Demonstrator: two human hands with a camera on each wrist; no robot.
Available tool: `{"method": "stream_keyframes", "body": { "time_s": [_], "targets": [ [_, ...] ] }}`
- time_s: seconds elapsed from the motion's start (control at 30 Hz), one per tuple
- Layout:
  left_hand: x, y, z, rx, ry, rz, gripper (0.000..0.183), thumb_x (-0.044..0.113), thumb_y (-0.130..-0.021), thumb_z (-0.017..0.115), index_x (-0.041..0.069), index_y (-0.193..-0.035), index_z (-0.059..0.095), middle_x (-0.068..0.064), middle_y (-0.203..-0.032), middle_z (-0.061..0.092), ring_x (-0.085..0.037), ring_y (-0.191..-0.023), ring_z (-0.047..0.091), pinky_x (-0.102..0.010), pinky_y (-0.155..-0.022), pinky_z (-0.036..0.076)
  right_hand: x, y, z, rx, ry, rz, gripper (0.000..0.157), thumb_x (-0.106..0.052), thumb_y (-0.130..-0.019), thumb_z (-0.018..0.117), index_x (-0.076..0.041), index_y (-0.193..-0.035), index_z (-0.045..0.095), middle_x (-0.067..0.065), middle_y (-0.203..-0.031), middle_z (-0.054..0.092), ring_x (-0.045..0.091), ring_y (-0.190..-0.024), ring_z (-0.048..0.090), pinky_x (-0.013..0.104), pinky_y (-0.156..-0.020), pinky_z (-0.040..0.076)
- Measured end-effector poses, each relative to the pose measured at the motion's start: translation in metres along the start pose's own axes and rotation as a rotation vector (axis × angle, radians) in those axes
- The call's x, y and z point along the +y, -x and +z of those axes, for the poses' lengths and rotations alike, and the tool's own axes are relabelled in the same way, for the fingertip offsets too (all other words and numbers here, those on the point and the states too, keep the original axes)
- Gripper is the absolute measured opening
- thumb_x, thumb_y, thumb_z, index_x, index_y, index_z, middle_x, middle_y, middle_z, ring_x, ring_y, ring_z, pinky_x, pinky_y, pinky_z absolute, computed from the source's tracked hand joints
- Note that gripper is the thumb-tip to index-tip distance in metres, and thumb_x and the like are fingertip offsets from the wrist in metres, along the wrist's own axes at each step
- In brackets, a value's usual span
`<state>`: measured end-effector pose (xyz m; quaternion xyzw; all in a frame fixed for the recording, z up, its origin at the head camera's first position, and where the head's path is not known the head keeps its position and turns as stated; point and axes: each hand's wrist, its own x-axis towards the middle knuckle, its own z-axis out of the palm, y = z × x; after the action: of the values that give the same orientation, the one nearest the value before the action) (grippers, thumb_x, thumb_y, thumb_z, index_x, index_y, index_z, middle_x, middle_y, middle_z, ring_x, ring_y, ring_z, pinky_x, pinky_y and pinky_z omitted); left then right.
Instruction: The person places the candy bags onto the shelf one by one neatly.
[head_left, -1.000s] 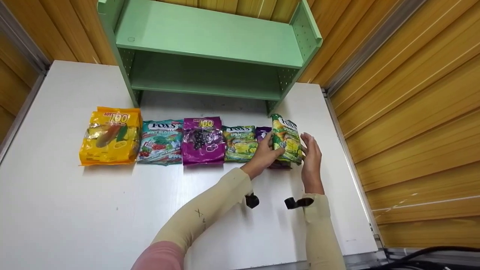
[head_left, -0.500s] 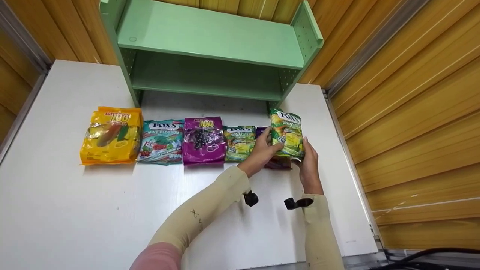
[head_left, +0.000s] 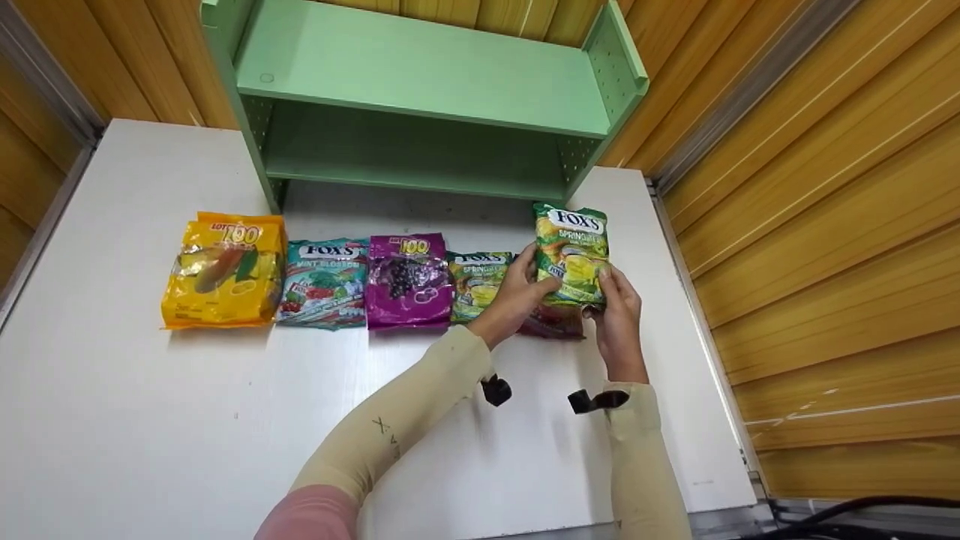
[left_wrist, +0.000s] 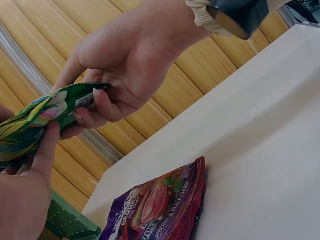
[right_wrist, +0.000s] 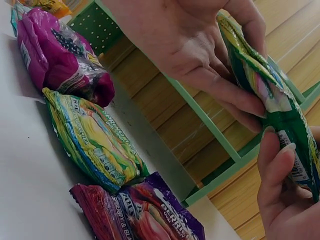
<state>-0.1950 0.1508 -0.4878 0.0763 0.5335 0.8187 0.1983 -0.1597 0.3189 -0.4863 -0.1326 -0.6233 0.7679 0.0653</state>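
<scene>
A green Fox's candy bag (head_left: 576, 251) is raised above the table, its printed front facing the head camera. My left hand (head_left: 514, 296) grips its left side, thumb on the front. On the lower right edge, my right hand (head_left: 621, 319) pinches the bag with thumb and fingers. Both wrist views show fingers on the bag's green back (right_wrist: 285, 125), beside a barcode. Beneath the hands lies a purple-red berry candy bag (left_wrist: 157, 205), partly hidden in the head view. Left of it is another green Fox's bag (head_left: 478, 289).
Farther left in the row lie a purple grape candy bag (head_left: 409, 285), a teal Fox's mint bag (head_left: 322, 289) and a yellow mango candy bag (head_left: 223, 274). Behind them stands a green two-level shelf (head_left: 420, 71). A wood-panelled wall (head_left: 817, 262) bounds the table's right side.
The green candy bag has risen and straightened, its front turning more toward the head camera. Both hands have moved up slightly with it, and the right hand's grip has closed on its lower corner.
</scene>
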Motion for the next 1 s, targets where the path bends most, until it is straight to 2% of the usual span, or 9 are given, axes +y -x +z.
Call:
{"method": "stream_keyframes", "body": {
  "time_s": [0.2, 0.3, 0.4, 0.53, 0.63, 0.87, 1.0],
  "targets": [
    [0.003, 0.000, -0.003, -0.004, 0.002, 0.007, 0.077, 0.009, -0.091, 0.061, 0.019, -0.155, 0.019, -0.006, -0.149, 0.045, -0.017, -0.125, 0.054, -0.029, -0.088, 0.052, -0.002, -0.001, 0.007, -0.007, -0.021, -0.060, 0.044, -0.027, -0.102, 0.047, -0.009, -0.143, 0.043, 0.006, -0.117, 0.057, 0.008, -0.076, 0.056, 0.019, -0.050, 0.041],
    [0.004, 0.000, -0.003, -0.005, 0.008, 0.006, 0.076, 0.010, -0.092, 0.061, 0.020, -0.155, 0.019, -0.006, -0.147, 0.047, -0.017, -0.121, 0.057, -0.029, -0.086, 0.053, -0.003, -0.002, 0.009, -0.005, -0.038, -0.094, 0.046, -0.026, -0.102, 0.048, -0.008, -0.144, 0.041, 0.007, -0.121, 0.056, 0.009, -0.085, 0.060, 0.018, -0.059, 0.049],
    [0.006, 0.002, -0.004, -0.010, 0.024, 0.009, 0.076, 0.010, -0.092, 0.062, 0.021, -0.155, 0.020, -0.007, -0.147, 0.047, -0.019, -0.121, 0.058, -0.032, -0.091, 0.054, -0.005, -0.002, 0.011, 0.000, -0.050, -0.127, 0.046, -0.025, -0.102, 0.048, -0.009, -0.144, 0.040, 0.008, -0.124, 0.056, 0.010, -0.092, 0.062, 0.019, -0.066, 0.053],
    [0.008, 0.005, -0.005, -0.017, 0.029, 0.016, 0.076, 0.009, -0.092, 0.062, 0.023, -0.154, 0.022, -0.007, -0.151, 0.043, -0.022, -0.131, 0.051, -0.037, -0.100, 0.050, -0.008, -0.001, 0.014, 0.016, -0.065, -0.147, 0.047, -0.025, -0.101, 0.049, -0.011, -0.145, 0.040, 0.008, -0.123, 0.057, 0.009, -0.086, 0.061, 0.018, -0.057, 0.047],
    [0.011, 0.008, -0.004, -0.009, 0.026, 0.027, 0.076, 0.009, -0.092, 0.062, 0.025, -0.154, 0.023, -0.006, -0.152, 0.042, -0.020, -0.136, 0.046, -0.036, -0.103, 0.048, -0.011, -0.001, 0.015, 0.022, -0.080, -0.159, 0.047, -0.025, -0.101, 0.049, -0.011, -0.146, 0.039, 0.008, -0.124, 0.057, 0.009, -0.086, 0.061, 0.017, -0.055, 0.045],
    [0.016, 0.017, -0.001, -0.001, 0.099, 0.100, 0.073, 0.009, -0.092, 0.063, 0.028, -0.152, 0.026, -0.006, -0.146, 0.049, -0.020, -0.129, 0.054, -0.033, -0.099, 0.052, -0.020, -0.004, 0.023, 0.022, -0.114, -0.202, 0.047, -0.022, -0.101, 0.049, -0.009, -0.146, 0.038, 0.010, -0.122, 0.057, 0.011, -0.087, 0.062, 0.018, -0.054, 0.046],
    [0.016, 0.023, -0.005, 0.020, 0.095, 0.138, 0.068, 0.015, -0.093, 0.064, 0.029, -0.151, 0.031, -0.005, -0.147, 0.047, -0.018, -0.131, 0.052, -0.033, -0.100, 0.051, -0.024, -0.006, 0.029, 0.016, -0.118, -0.222, 0.047, -0.021, -0.101, 0.049, -0.009, -0.146, 0.038, 0.009, -0.122, 0.057, 0.012, -0.093, 0.063, 0.019, -0.065, 0.053]
  ]
}}
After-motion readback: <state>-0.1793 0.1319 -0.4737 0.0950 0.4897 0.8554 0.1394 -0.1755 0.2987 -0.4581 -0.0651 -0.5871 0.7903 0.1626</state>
